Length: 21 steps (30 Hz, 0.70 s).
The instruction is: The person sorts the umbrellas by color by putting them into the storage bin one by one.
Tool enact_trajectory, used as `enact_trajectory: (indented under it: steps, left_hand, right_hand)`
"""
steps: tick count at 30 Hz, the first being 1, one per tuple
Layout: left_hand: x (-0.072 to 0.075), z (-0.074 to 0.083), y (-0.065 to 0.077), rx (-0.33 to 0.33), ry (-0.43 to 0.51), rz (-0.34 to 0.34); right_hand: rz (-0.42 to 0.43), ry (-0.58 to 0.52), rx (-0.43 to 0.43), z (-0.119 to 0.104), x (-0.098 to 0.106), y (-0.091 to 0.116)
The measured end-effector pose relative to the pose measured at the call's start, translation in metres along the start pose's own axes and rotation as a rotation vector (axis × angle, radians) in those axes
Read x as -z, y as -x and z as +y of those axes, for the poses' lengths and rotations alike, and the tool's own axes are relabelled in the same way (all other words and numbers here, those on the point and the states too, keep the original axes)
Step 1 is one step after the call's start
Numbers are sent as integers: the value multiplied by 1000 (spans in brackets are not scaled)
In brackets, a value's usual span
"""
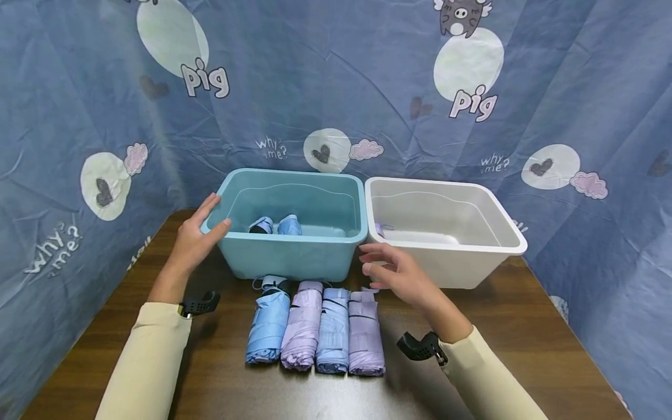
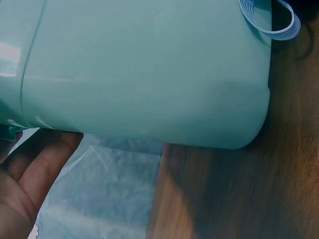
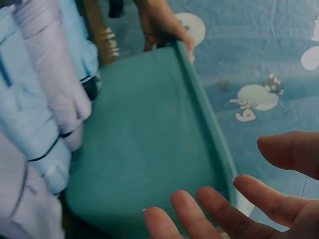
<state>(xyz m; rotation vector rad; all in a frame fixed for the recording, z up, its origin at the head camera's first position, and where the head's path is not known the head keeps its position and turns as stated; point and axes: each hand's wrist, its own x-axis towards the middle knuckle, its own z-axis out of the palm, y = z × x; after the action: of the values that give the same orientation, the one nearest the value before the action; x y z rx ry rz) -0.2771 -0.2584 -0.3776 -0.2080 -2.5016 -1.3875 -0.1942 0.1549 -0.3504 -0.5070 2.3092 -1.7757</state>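
Where the left hand (image 1: 191,242) rests: at the near left corner of the blue-green tub (image 1: 289,256), thumb over the near rim, fingers roughly straight along the left end, touching without visibly clamping.
The right hand (image 1: 396,271): holding nothing, fingers loosely spread with the thumb apart, in front of where the tubs meet; whether a fingertip touches the white tub (image 1: 446,265), I cannot tell.
Nearest umbrella: the right-end lilac umbrella (image 1: 366,338), lying on the person's side and slightly left of that hand; its long axis runs from the person toward the tubs, strap end closest to the fingers.
Closer hand: the right, so a reach by it would, I judge, turn on coming down and back.
Row: leftward, side by side, a blue umbrella (image 1: 332,332), another lilac umbrella (image 1: 303,329) and a left-end blue umbrella (image 1: 268,329).
Inside the tubs: two blue umbrellas (image 1: 289,225) in the blue-green one; a mostly hidden lilac thing (image 1: 379,230) at the white one's left end.
Bench (image 1: 220,373): dark wood, under both tubs and the row.
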Motion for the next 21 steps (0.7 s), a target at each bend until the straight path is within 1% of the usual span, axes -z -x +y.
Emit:
enact_trajectory:
  steps: [3, 9, 14, 21]
  left_hand:
    - [1, 0, 0, 0, -3, -2]
    - [1, -1, -1, -11, 3, -4]
    - [1, -1, -2, -7, 2, 1]
    - [1, -1, -1, 8, 5, -3]
  right_hand:
    - [17, 15, -2, 12, 0, 2]
    - [52, -2, -83, 34, 1, 11]
    - [54, -26, -105, 50, 1, 20]
    - [52, -2, -147, 71, -4, 31]
